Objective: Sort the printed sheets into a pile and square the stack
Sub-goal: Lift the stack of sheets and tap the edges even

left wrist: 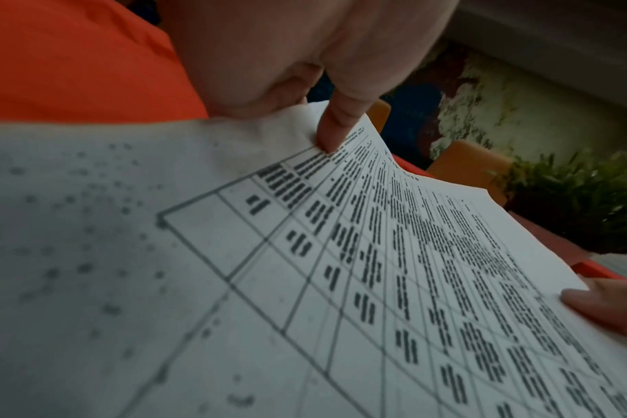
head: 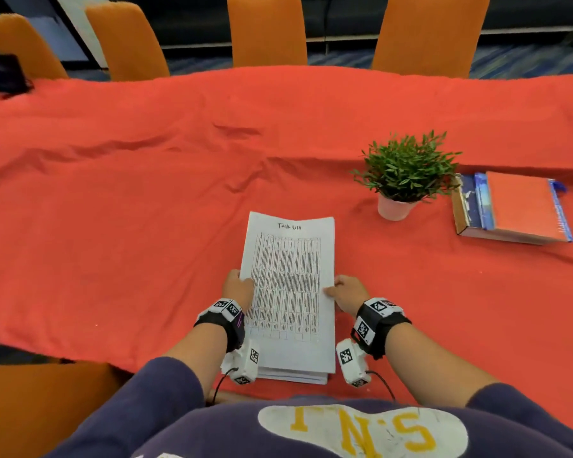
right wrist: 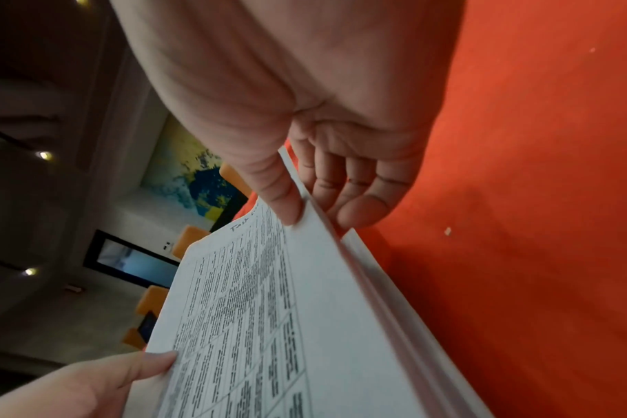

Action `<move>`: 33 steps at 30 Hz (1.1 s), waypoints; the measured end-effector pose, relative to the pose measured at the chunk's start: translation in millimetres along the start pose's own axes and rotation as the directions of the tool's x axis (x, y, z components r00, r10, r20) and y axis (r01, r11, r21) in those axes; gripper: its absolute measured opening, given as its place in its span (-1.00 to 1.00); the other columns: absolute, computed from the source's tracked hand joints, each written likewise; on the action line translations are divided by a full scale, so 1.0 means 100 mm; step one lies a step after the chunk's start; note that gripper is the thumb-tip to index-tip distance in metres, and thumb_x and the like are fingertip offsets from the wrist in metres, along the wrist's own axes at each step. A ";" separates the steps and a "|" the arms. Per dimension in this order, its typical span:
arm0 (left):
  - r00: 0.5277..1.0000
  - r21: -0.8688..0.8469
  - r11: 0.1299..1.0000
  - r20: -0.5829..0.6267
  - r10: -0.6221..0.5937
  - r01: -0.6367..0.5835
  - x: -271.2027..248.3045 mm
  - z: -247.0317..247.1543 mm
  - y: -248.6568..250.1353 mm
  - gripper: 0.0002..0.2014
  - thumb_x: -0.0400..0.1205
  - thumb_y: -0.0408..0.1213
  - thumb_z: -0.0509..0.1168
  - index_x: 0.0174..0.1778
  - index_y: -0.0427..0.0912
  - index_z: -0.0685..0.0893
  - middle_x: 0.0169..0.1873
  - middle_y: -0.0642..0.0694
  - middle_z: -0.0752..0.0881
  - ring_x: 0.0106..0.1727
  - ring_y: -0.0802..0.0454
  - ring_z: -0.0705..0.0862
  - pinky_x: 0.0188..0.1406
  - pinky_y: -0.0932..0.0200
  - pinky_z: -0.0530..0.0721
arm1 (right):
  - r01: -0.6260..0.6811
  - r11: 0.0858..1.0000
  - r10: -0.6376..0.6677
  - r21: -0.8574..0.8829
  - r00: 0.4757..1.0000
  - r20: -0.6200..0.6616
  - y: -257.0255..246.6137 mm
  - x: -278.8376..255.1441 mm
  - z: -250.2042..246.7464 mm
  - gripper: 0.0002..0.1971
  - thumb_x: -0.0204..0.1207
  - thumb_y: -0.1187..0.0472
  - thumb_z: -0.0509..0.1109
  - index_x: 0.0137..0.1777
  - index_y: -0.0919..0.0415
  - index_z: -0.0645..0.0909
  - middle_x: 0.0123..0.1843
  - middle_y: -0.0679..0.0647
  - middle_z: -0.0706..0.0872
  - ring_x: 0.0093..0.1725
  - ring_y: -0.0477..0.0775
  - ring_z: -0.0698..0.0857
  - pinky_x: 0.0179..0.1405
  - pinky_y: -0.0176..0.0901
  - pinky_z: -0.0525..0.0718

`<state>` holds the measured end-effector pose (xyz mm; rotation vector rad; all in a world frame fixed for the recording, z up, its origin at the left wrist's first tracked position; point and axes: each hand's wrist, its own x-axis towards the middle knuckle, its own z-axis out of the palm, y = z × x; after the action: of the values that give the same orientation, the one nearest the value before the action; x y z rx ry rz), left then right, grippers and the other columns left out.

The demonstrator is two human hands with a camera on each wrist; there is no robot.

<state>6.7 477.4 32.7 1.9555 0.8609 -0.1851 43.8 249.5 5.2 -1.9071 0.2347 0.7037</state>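
Note:
A stack of white printed sheets (head: 290, 292), a table grid on the top page, is held lifted over the red tablecloth near the table's front edge. My left hand (head: 238, 287) grips its left edge, thumb on top (left wrist: 335, 127) and fingers underneath. My right hand (head: 346, 292) grips the right edge the same way, thumb (right wrist: 279, 195) pressing the top sheet (right wrist: 265, 311) and fingers curled below. In the right wrist view the stack's side shows several sheets, slightly stepped. The far end of the top page curls up a little.
A small potted plant (head: 402, 175) in a white pot stands beyond the stack to the right. Stacked books (head: 513, 208) lie further right. A dark device (head: 4, 74) sits at the far left. Orange chairs (head: 267, 29) line the far side.

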 end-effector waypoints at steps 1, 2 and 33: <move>1.000 0.021 1.000 0.005 -0.002 0.002 0.06 -0.01 -0.09 -0.90 0.66 -0.44 0.12 0.06 -0.29 0.47 -0.11 -0.23 0.59 -0.22 -0.08 0.54 -0.44 0.16 0.43 | -0.020 1.000 0.020 -0.007 1.000 0.010 0.03 0.02 0.07 -0.80 0.55 0.32 0.36 0.10 0.43 0.61 -0.09 0.23 0.73 -0.36 0.06 0.61 -0.47 -0.16 0.61; 1.000 0.037 0.999 0.014 -0.004 0.004 0.10 -0.01 -0.15 -0.92 0.66 -0.44 0.12 0.04 -0.27 0.45 -0.13 -0.23 0.59 -0.27 -0.07 0.53 -0.45 0.17 0.43 | -0.033 0.999 0.033 -0.013 0.999 0.019 0.04 0.02 0.13 -0.84 0.56 0.32 0.36 0.07 0.40 0.61 -0.17 0.17 0.70 -0.41 0.00 0.57 -0.58 -0.27 0.57; 0.971 -0.049 0.998 0.236 -0.032 0.045 -0.27 0.74 0.52 -0.49 0.66 -0.20 0.22 0.52 -0.30 0.36 0.42 -0.21 0.53 0.37 -0.21 0.54 0.33 -0.07 0.51 | -0.119 0.970 0.140 0.211 0.987 -0.085 0.63 0.30 -0.67 -0.39 0.26 0.20 0.42 0.35 0.33 0.45 0.17 0.22 0.69 0.13 0.26 0.71 0.21 0.24 0.67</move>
<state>35.5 388.2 43.2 1.8234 0.7399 -0.4041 63.6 166.5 -41.2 -1.7417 0.4806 0.6460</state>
